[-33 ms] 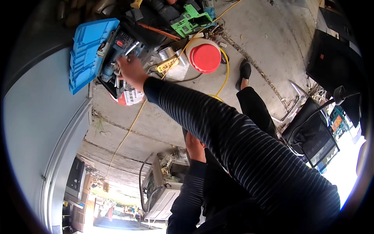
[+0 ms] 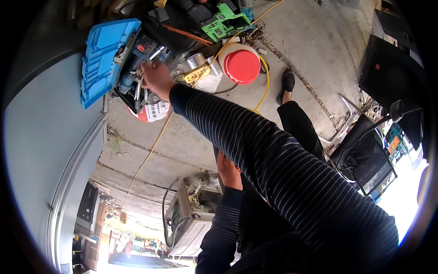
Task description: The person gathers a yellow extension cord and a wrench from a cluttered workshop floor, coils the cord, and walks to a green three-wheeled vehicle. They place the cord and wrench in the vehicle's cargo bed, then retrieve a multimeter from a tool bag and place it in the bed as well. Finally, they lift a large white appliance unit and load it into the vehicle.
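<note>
My right hand (image 2: 156,78) reaches into a dark toolbox (image 2: 119,97) with its blue lid (image 2: 106,59) swung open to the left. Its fingers are curled down among metal hand tools (image 2: 138,90); whatever they grip is hidden beneath them. Beside the hand, a blue-grey power tool (image 2: 127,80) lies along the box. Close to my body, my left hand (image 2: 229,172) is by my dark-trousered leg. The striped right sleeve covers part of it, so its fingers cannot be made out.
Right of the toolbox stand a white bucket with a red lid (image 2: 242,66) and a yellow power strip (image 2: 196,74). A yellow cord (image 2: 153,153) crosses the concrete. A green plastic frame (image 2: 224,23) lies farther back. A grey cabinet (image 2: 41,150) borders the left.
My right hand has shifted slightly right over the tools, and its fingers look more curled. More of the metal tools shows beside it. The left hand stays in place.
</note>
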Demonstrator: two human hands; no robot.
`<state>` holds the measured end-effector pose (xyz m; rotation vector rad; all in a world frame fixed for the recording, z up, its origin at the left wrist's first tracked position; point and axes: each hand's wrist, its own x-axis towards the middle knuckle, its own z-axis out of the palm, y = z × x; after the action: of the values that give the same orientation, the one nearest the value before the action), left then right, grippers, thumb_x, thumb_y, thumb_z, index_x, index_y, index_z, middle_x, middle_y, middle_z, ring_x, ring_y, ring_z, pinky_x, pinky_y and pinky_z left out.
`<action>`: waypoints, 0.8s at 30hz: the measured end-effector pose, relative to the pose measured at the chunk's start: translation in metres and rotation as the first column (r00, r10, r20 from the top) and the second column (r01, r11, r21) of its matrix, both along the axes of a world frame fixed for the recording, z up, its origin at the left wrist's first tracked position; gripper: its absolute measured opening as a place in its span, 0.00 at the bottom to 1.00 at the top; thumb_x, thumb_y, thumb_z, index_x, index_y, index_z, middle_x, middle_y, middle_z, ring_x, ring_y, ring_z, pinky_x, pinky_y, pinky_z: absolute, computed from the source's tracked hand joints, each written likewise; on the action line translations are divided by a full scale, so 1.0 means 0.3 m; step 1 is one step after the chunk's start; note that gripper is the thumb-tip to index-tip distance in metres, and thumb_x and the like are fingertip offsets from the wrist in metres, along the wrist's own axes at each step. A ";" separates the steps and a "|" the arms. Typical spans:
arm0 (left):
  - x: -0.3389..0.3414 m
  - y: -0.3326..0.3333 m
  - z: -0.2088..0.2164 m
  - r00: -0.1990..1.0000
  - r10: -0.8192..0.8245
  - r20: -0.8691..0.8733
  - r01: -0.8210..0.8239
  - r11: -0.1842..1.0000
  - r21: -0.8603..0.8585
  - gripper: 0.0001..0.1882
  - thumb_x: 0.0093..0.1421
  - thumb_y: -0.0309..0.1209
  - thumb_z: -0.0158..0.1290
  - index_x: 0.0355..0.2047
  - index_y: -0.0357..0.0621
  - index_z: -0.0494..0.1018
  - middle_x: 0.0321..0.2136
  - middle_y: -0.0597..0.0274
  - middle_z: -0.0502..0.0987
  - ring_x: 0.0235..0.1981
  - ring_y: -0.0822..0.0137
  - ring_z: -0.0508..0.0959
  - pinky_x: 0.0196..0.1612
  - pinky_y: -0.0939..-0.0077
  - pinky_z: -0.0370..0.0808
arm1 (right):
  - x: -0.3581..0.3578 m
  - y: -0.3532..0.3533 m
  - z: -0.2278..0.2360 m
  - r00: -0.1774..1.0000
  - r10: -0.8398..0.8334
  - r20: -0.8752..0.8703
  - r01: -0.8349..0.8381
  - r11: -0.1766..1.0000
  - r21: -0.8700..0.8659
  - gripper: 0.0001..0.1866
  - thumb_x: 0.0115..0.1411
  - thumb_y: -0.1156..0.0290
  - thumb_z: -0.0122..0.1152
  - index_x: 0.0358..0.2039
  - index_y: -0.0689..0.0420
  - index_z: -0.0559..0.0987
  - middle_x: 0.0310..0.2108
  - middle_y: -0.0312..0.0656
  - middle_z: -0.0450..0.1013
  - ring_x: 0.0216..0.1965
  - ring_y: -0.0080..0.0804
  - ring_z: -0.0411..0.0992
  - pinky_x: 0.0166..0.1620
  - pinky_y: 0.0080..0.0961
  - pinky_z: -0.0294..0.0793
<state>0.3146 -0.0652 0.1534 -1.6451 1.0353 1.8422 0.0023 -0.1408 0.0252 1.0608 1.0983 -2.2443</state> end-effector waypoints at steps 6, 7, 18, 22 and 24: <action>-0.128 -0.018 0.148 0.992 -0.117 0.037 0.118 0.992 -0.038 0.25 0.72 0.38 0.47 0.67 0.50 0.62 0.17 0.72 0.66 0.17 0.80 0.65 0.18 0.83 0.64 | 0.259 0.304 -0.002 0.751 0.540 -0.381 -0.237 0.759 0.607 0.17 0.63 0.70 0.55 0.49 0.66 0.75 0.37 0.54 0.80 0.38 0.42 0.80 0.43 0.34 0.77; -0.132 -0.024 0.154 0.994 -0.095 0.048 0.096 0.995 -0.021 0.24 0.72 0.37 0.46 0.67 0.49 0.63 0.17 0.72 0.65 0.17 0.80 0.65 0.17 0.84 0.63 | 0.335 0.379 0.099 0.772 0.589 -0.238 -0.344 0.702 0.624 0.17 0.64 0.66 0.58 0.48 0.65 0.76 0.38 0.54 0.80 0.40 0.43 0.80 0.44 0.33 0.77; -0.307 0.058 0.332 0.958 0.155 0.243 -0.214 0.946 0.242 0.17 0.71 0.34 0.48 0.58 0.48 0.71 0.23 0.73 0.72 0.20 0.78 0.66 0.23 0.82 0.64 | 0.875 0.932 0.479 0.602 0.673 -0.430 -0.621 0.733 0.279 0.26 0.66 0.48 0.57 0.45 0.63 0.77 0.43 0.52 0.76 0.47 0.48 0.75 0.51 0.36 0.73; -0.336 0.144 0.409 0.990 -0.115 -0.082 0.119 0.992 0.042 0.23 0.67 0.31 0.45 0.63 0.47 0.66 0.37 0.55 0.79 0.24 0.76 0.70 0.33 0.76 0.72 | 0.926 1.115 0.617 0.776 0.524 -0.350 -0.628 0.694 -0.353 0.37 0.69 0.37 0.43 0.44 0.64 0.79 0.37 0.46 0.77 0.44 0.36 0.75 0.49 0.34 0.72; -0.372 0.201 0.495 0.957 -0.212 -0.198 0.202 0.977 -0.070 0.25 0.66 0.33 0.44 0.64 0.46 0.65 0.46 0.46 0.79 0.30 0.73 0.74 0.38 0.72 0.75 | 0.939 1.247 0.713 0.827 0.494 -0.271 -0.562 0.700 -0.440 0.32 0.68 0.41 0.51 0.38 0.63 0.81 0.26 0.41 0.75 0.30 0.29 0.72 0.37 0.30 0.72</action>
<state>0.2031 -0.0048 0.3019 -1.3346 1.2964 1.8849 0.2840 0.2333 0.2391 0.3126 0.6712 -1.9597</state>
